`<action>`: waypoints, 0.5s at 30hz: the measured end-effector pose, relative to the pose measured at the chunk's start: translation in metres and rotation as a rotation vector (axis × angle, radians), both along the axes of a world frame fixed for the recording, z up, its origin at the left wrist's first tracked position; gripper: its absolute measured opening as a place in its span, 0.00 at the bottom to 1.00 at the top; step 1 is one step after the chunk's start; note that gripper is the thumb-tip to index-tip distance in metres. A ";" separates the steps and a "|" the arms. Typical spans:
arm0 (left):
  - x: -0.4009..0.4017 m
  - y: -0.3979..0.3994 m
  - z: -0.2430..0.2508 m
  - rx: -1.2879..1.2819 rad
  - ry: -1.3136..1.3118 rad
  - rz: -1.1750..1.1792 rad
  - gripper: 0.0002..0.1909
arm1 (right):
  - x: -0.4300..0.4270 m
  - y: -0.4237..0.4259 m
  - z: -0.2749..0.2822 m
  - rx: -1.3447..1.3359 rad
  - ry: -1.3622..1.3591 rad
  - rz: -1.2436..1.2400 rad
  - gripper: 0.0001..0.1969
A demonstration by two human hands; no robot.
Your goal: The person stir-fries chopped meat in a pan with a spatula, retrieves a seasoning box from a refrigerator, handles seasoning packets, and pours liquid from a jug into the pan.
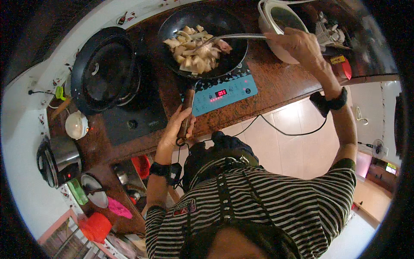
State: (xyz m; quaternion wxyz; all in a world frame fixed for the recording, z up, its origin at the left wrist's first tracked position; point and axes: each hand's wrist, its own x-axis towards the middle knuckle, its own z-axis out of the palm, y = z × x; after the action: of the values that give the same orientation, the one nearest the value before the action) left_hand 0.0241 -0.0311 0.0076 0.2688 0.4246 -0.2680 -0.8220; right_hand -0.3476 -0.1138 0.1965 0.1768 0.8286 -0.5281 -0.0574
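My left hand [180, 125] grips the brown handle [188, 103] of a dark wok [236, 61]. The wok stands on a blue induction cooker [226, 94] with a lit red display. Pale chunks of what looks like meat [197, 51] are heaped in the wok, with one pinker piece at their right. In my right hand [299, 45] is the metal shaft of a spatula [239, 36], which reaches leftward over the wok. The spatula's head is blurred and partly hidden among the chunks.
Left of the wok, a large black pan [106, 69] sits on a dark cooktop [139, 126]. A white pot [275, 45] stands to the right, beside a white basket [333, 35] of utensils. A steel rice cooker [64, 158] is at the far left. A black cable [284, 133] trails from my right wrist.
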 end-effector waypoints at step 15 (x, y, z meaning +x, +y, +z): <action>-0.001 -0.004 -0.013 0.040 0.098 -0.057 0.18 | -0.026 -0.074 -0.044 0.260 0.002 -0.027 0.08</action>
State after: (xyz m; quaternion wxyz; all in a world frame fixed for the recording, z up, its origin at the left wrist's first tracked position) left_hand 0.0230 -0.0353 -0.0053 0.2495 0.3810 -0.2501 -0.8544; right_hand -0.3737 -0.1874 0.1523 0.0676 0.8373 -0.5272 -0.1285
